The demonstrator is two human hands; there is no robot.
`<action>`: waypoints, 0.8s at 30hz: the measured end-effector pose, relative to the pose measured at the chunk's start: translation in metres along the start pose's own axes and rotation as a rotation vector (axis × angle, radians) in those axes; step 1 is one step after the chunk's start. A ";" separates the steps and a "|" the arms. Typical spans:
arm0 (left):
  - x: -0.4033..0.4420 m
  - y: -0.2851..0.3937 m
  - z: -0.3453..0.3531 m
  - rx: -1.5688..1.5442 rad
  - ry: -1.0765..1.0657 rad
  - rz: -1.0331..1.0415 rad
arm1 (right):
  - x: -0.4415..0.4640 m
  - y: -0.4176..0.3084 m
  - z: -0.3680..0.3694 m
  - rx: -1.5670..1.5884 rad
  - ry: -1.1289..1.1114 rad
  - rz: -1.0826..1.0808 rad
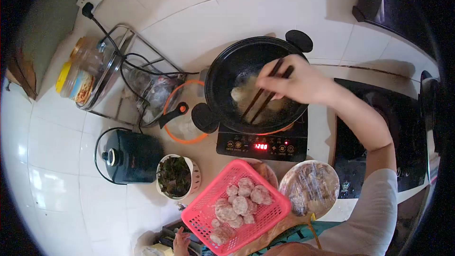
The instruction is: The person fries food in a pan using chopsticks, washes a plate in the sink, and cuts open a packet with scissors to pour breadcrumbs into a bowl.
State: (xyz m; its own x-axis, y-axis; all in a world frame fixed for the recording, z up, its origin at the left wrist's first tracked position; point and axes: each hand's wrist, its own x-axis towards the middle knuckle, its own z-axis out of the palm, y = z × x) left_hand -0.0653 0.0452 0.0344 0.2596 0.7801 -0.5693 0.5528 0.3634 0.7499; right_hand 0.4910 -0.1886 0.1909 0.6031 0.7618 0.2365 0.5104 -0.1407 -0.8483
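Observation:
My right hand (298, 83) is closed around a pair of dark chopsticks (262, 104) above a black wok (222, 61). The tips reach down into the pan's bottom, where there is cloudy liquid, possibly oil. A pale lump of food (237, 94) lies left of the chopsticks. Low in the view, my left hand (181, 242) shows only in part, fingers stretched out, beside a pink plastic basket (194, 212). Several white-coated lumps of food (241, 205) lie in the basket. Whether the left fingers touch its side is unclear.
An induction cooker (261, 154) under the wok reads 1200. Around it are a glass lid (184, 137), a bowl of dark leaves (174, 175), a film-covered plate (310, 185), a dark electric appliance (132, 156) and a wire rack with jars (78, 83). A black hob (350, 114) stands right.

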 end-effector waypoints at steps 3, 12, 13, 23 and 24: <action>-0.002 0.003 0.003 0.023 -0.002 0.040 | 0.002 0.013 0.008 -0.092 -0.050 -0.111; 0.002 -0.001 0.004 0.068 0.036 0.053 | -0.023 -0.009 -0.021 -0.235 0.112 -0.087; 0.004 -0.004 0.003 0.059 0.017 0.067 | -0.026 -0.014 -0.024 -0.245 0.141 -0.094; 0.004 -0.006 0.002 0.060 -0.061 0.105 | -0.037 -0.024 -0.037 -0.398 0.123 -0.003; 0.004 -0.009 0.001 0.043 -0.057 0.116 | -0.035 -0.017 -0.037 -0.413 0.120 -0.007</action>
State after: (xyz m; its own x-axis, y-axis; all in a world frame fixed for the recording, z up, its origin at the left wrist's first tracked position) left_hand -0.0682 0.0449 0.0250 0.3672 0.7850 -0.4989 0.5500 0.2493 0.7971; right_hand 0.4835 -0.2364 0.2146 0.6531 0.6884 0.3154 0.7027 -0.3958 -0.5911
